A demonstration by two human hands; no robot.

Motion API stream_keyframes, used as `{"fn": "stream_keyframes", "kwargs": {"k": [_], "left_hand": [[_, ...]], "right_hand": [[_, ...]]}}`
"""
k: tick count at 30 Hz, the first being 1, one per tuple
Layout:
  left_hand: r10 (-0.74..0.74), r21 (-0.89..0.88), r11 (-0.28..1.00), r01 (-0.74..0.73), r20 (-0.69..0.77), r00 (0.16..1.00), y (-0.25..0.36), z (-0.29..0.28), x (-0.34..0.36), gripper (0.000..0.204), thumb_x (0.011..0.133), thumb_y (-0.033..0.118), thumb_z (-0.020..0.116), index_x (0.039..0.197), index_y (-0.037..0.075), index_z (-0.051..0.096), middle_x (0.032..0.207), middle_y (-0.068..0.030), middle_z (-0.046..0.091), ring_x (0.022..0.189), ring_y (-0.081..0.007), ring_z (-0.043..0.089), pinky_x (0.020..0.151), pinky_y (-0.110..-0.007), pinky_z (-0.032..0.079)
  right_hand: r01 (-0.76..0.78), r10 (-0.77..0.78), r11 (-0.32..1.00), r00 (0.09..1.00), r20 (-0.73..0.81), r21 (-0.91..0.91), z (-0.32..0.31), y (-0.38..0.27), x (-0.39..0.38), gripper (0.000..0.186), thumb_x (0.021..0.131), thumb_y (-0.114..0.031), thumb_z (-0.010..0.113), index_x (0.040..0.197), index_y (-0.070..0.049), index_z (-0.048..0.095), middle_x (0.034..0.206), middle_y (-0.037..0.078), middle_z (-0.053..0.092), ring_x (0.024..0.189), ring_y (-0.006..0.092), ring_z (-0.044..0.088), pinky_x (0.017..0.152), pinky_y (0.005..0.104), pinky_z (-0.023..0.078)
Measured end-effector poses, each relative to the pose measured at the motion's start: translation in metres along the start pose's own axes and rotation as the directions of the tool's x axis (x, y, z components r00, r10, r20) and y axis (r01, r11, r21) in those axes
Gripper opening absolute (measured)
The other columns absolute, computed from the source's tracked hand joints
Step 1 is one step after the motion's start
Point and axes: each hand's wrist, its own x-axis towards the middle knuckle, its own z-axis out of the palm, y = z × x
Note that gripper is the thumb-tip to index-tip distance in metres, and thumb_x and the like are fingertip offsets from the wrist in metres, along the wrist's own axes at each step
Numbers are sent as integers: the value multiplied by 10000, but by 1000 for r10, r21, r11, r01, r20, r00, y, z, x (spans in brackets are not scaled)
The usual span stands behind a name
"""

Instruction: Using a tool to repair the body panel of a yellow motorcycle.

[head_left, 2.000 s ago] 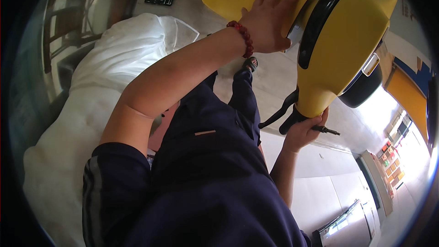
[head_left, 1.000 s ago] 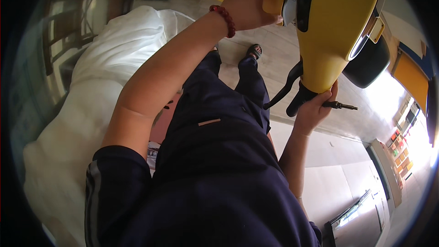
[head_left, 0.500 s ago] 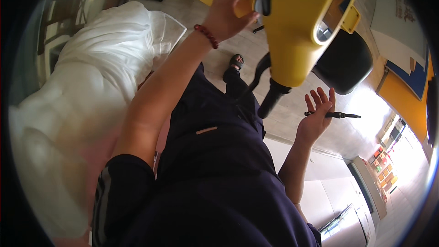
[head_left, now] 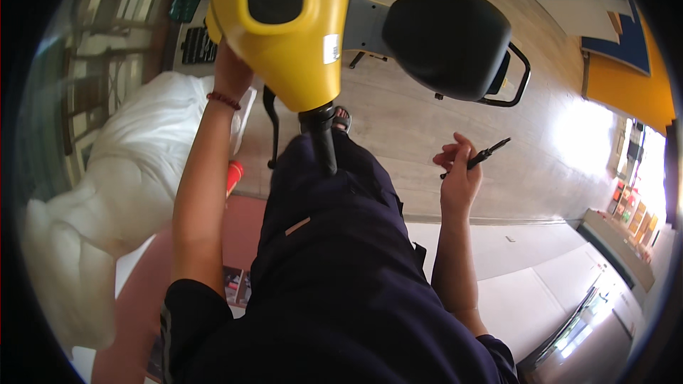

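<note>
A yellow scooter front housing (head_left: 274, 43) fills the top middle, with a black grip (head_left: 324, 146) pointing down and a black lever (head_left: 272, 124) beside it. My left hand (head_left: 231, 71) is at the housing's left underside, its fingers hidden behind it. My right hand (head_left: 459, 171) holds a black screwdriver-like tool (head_left: 484, 156) across loosely curled fingers, to the right of the grip and apart from it. The scooter's black seat (head_left: 445, 39) and rear rail (head_left: 521, 85) lie beyond, to the upper right.
A large white sculpture (head_left: 121, 163) stands close on my left, near a red object (head_left: 233, 174). A black tool case (head_left: 193, 46) lies on the floor (head_left: 555, 71) beyond. Orange and blue panels (head_left: 626, 82) stand right; white panels (head_left: 526, 270) are at lower right.
The yellow housing has swung left and turned, revealing much more of the seat. My left hand moved left and slipped behind the housing. My right hand left the grip, still holding the tool.
</note>
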Motion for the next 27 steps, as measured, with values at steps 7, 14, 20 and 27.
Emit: {"fn": "stream_keyframes", "kwargs": {"k": [7,14,20,27], "left_hand": [[82,118,989,-92,94,992,-4,7,-11,325,861,159,562,1170,58,557,1169,-109,589,1119,-295,523,968,-424,384],[-577,-629,535,564,216,788,-36,30,-82,329,892,163,561,1173,-3,520,1096,-147,597,1029,-273,564,898,-358,426],[-722,-519,-24,855,601,344,-12,81,-206,179,891,223,554,921,46,547,762,-53,586,662,-202,596,574,-331,483],[-668,14,-266,964,718,-195,151,158,-256,198,903,243,473,847,62,532,685,-81,557,535,-195,569,429,-311,424]], "right_hand": [[-195,203,978,969,-138,71,-31,35,-34,302,996,-218,395,1106,5,567,796,36,577,684,105,569,646,247,463],[-172,182,978,980,-84,120,-56,42,-26,270,980,-215,446,1051,3,588,653,-1,526,551,69,503,529,219,427],[-200,212,967,975,-65,160,-124,39,11,244,956,-220,506,997,-8,620,584,-26,460,494,53,460,499,219,437],[-220,247,965,947,-208,142,-289,69,59,213,924,-218,566,986,-27,636,665,-14,538,480,58,488,472,208,437]]}}
